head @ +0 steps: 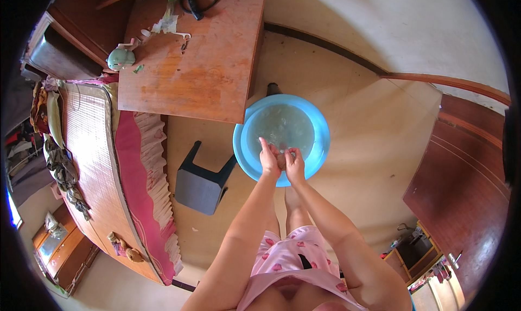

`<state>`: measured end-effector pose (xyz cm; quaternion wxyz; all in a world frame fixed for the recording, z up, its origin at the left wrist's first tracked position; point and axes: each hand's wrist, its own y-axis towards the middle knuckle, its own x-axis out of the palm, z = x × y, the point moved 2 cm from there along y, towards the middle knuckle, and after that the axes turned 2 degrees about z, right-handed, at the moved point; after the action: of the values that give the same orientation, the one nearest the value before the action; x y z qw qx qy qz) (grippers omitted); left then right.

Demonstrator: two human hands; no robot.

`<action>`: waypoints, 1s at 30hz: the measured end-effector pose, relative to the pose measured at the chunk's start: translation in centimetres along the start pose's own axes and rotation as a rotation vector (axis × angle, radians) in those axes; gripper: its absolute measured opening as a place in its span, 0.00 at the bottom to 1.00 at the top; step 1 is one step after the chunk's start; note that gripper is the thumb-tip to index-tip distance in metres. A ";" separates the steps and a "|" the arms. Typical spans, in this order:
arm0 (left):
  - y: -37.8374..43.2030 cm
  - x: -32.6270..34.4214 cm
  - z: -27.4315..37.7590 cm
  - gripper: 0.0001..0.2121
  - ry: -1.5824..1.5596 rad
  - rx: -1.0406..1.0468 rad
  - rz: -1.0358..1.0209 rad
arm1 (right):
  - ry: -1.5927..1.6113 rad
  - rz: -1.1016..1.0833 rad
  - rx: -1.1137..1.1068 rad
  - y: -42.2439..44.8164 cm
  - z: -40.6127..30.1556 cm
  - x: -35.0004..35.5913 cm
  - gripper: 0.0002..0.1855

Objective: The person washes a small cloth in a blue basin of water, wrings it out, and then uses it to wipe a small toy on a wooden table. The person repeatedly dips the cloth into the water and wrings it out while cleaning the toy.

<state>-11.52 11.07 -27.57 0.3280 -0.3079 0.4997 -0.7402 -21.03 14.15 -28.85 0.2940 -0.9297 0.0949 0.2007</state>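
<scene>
Before me stands a round light-blue plastic basin [321, 142] with cloudy water [281, 121] in it. Over its near side, my left hand [268, 158] and my right hand [294, 164] are close together, low over the water. The left thumb points up and away from the palm, while the right fingers curl inward. Between the palms shows a small brownish-pink patch [281, 161]. Whether it is a held thing or part of my fingers, I cannot tell. Some bubbles or glints lie on the water just beyond my fingertips.
A wooden table [203, 83] reaches the basin's far left rim. The dark plastic stool [199, 189] lies tipped on the floor at left. Beyond it is a bed [97, 160] with a mat and pink skirt. A reddish-brown door [460, 168] is at right.
</scene>
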 end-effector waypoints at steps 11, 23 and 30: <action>-1.1 0.1 -0.5 0.13 -0.040 0.188 -0.092 | 0.450 -0.060 0.351 3.2 -1.6 -0.6 0.10; -3.2 -1.9 2.7 0.27 0.312 -0.348 -0.832 | 0.289 -0.502 0.011 4.7 -6.6 -2.6 0.07; -2.8 -0.7 2.9 0.19 0.823 -0.271 -0.713 | 0.132 -0.485 -0.066 4.8 -7.6 -2.2 0.07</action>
<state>-9.32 10.84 -24.15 -0.2071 -0.1828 0.5422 -0.7935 -22.02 5.96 -24.65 0.2959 -0.9455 -0.1184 0.0660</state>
